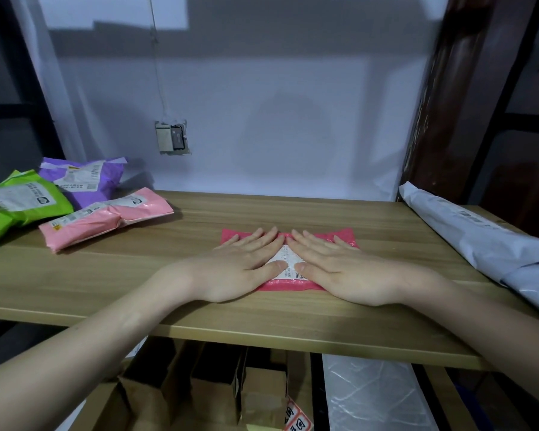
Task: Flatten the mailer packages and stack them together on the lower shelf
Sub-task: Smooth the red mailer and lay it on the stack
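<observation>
Two forearms reach in from the bottom corners, and between them, under the shelf board's front edge, we see brown cardboard boxes (199, 387) standing side by side and a clear plastic bag (371, 396) to their right. Above those, on the wooden shelf (137, 259), we press both palms down on a hot-pink mailer (343, 236) that lies flat near the board's middle. Our left hand (246, 265) covers its left half with the fingers straight and close together, gripping nothing; our right hand (339, 269) covers the right half the same way, fingers stretched flat. The two sets of fingertips angle toward each other and nearly meet over the far edge of the package, while the thumbs lie just apart on its white shipping label (287, 262). To the right, a long white-grey mailer (479, 241) lies along the shelf's right side, well apart from our hands. Farther back on the left, we see three puffy packages in a loose pile: a pale pink mailer (106, 216) nearest, a green mailer (22, 203) at the edge of view, and a purple mailer (84, 178) behind them, against the wall. On the white wall (293, 119) beyond sits an exposed socket box (171, 136) with a thin cord running up from it.
</observation>
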A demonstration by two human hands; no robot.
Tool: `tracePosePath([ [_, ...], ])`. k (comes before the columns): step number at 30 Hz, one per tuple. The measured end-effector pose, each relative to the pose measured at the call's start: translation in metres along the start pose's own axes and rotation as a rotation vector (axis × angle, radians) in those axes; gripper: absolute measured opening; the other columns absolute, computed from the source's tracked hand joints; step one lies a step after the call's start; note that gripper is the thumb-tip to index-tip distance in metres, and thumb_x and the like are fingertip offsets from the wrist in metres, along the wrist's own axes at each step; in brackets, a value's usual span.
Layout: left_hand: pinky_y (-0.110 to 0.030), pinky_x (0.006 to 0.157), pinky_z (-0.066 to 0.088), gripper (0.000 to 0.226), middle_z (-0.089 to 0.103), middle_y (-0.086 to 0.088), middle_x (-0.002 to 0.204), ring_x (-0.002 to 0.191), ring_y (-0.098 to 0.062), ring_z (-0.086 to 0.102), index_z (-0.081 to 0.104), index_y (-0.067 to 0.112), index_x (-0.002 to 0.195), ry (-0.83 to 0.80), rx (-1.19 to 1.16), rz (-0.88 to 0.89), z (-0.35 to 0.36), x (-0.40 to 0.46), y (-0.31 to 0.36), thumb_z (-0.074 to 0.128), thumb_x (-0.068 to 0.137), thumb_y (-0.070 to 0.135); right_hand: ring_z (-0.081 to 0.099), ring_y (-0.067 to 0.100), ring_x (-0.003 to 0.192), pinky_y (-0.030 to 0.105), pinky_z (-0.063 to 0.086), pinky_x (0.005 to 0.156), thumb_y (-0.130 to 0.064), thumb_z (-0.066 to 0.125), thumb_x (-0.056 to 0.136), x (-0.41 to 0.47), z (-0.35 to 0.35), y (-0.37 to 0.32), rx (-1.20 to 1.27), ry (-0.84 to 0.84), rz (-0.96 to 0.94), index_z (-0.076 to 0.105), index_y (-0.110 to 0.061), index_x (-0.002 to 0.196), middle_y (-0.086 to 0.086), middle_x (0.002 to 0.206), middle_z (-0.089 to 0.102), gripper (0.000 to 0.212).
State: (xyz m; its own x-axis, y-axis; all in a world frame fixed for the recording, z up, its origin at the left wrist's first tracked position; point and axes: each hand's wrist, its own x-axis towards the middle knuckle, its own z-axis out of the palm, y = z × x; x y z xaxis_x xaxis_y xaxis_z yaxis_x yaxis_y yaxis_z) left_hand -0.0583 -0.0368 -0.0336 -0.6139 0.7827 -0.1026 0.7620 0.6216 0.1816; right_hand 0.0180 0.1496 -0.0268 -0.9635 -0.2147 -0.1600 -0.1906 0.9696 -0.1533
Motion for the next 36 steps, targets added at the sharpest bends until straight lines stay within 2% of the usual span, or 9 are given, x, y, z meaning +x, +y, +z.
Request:
tracePosePath([
  [8, -0.025, 0.115, 0.005, 0.087, -0.024, 0.016, 0.154, 0.144, -0.001, -0.006, -0.016, 0.030, 0.148, 0.137, -0.213, -0.068, -0.003, -0.006, 0.001, 0.040, 0.089, 0.061, -0.008, 0.002, 0.144, 0.025, -0.006, 0.114, -0.049, 0.029, 0.097, -0.003, -0.005, 0.002, 0.169, 0.077, -0.026, 0.011, -0.037, 0.148, -0.016, 0.157, -0.004, 0.055],
  [12, -0.032, 0.118, 0.010, 0.095, -0.006, 0.010, 0.160, 0.146, -0.007, 0.001, -0.003, 0.028, 0.151, 0.267, -0.286, -0.115, -0.005, -0.010, 0.000, 0.043, 0.079, 0.071, 0.007, 0.006, 0.145, 0.019, 0.001, 0.111, -0.039, 0.033, 0.099, -0.012, -0.014, 0.007, 0.335, 0.191, -0.010, 0.026, -0.036, 0.145, -0.011, 0.156, 0.016, 0.046],
  [16, -0.036, 0.113, 0.027, 0.083, 0.033, -0.005, 0.152, 0.141, -0.023, 0.029, 0.011, 0.026, 0.149, 0.369, -0.213, -0.254, -0.004, -0.016, -0.006, 0.037, 0.083, 0.069, 0.041, 0.001, 0.126, 0.020, 0.032, 0.109, -0.018, 0.057, 0.090, -0.024, -0.012, 0.015, 0.366, 0.315, 0.032, 0.042, -0.031, 0.138, -0.011, 0.137, 0.047, 0.051],
  [18, -0.027, 0.102, 0.034, 0.073, 0.050, 0.000, 0.138, 0.130, -0.019, 0.044, 0.024, 0.023, 0.146, 0.389, -0.231, -0.202, -0.002, -0.020, -0.004, 0.052, 0.086, 0.055, 0.046, -0.002, 0.113, 0.012, 0.037, 0.096, -0.019, 0.064, 0.085, -0.036, -0.010, 0.015, 0.368, 0.330, 0.042, 0.049, -0.027, 0.133, -0.014, 0.127, 0.054, 0.051],
  [21, -0.019, 0.093, 0.040, 0.047, 0.063, 0.009, 0.121, 0.113, -0.006, 0.057, 0.051, 0.025, 0.126, 0.462, -0.347, -0.096, 0.001, -0.024, 0.010, 0.063, 0.083, 0.041, 0.045, -0.004, 0.109, 0.019, 0.035, 0.102, -0.027, 0.069, 0.081, -0.057, -0.007, 0.016, 0.368, 0.370, 0.046, 0.055, -0.032, 0.125, -0.029, 0.105, 0.053, 0.046],
  [25, -0.010, 0.077, 0.045, 0.039, 0.068, 0.015, 0.095, 0.087, 0.003, 0.062, 0.065, 0.036, 0.101, 0.445, -0.480, 0.015, 0.008, -0.034, 0.046, 0.058, 0.070, 0.059, 0.043, -0.001, 0.109, 0.018, 0.033, 0.095, -0.038, 0.070, 0.078, -0.082, 0.002, 0.015, 0.302, 0.410, 0.017, 0.057, -0.037, 0.117, -0.028, 0.102, 0.054, 0.040],
  [29, -0.014, 0.063, 0.045, 0.021, 0.067, 0.012, 0.077, 0.066, 0.000, 0.058, 0.072, 0.033, 0.091, 0.392, -0.417, 0.048, 0.013, -0.043, 0.083, 0.072, 0.074, 0.044, 0.046, 0.008, 0.102, 0.022, 0.034, 0.088, -0.034, 0.073, 0.076, -0.113, 0.011, 0.014, 0.312, 0.509, 0.011, 0.060, -0.032, 0.105, -0.008, 0.099, 0.057, 0.032],
  [33, -0.023, 0.061, 0.046, 0.016, 0.069, 0.000, 0.075, 0.063, -0.013, 0.061, 0.072, 0.028, 0.076, 0.457, -0.463, 0.059, 0.019, -0.064, 0.114, 0.074, 0.070, 0.042, 0.048, 0.003, 0.088, 0.019, 0.032, 0.078, -0.024, 0.072, 0.079, -0.145, 0.020, 0.010, 0.247, 0.594, -0.047, 0.063, -0.030, 0.101, -0.009, 0.088, 0.054, 0.025],
  [36, -0.030, 0.062, 0.049, 0.018, 0.071, 0.005, 0.079, 0.069, -0.016, 0.066, 0.069, 0.024, 0.077, 0.300, -0.592, 0.151, 0.027, -0.087, 0.136, 0.072, 0.070, 0.040, 0.049, -0.004, 0.082, 0.010, 0.035, 0.075, -0.020, 0.071, 0.080, -0.173, 0.030, 0.009, 0.247, 0.591, -0.119, 0.064, -0.029, 0.101, -0.012, 0.090, 0.053, 0.024],
])
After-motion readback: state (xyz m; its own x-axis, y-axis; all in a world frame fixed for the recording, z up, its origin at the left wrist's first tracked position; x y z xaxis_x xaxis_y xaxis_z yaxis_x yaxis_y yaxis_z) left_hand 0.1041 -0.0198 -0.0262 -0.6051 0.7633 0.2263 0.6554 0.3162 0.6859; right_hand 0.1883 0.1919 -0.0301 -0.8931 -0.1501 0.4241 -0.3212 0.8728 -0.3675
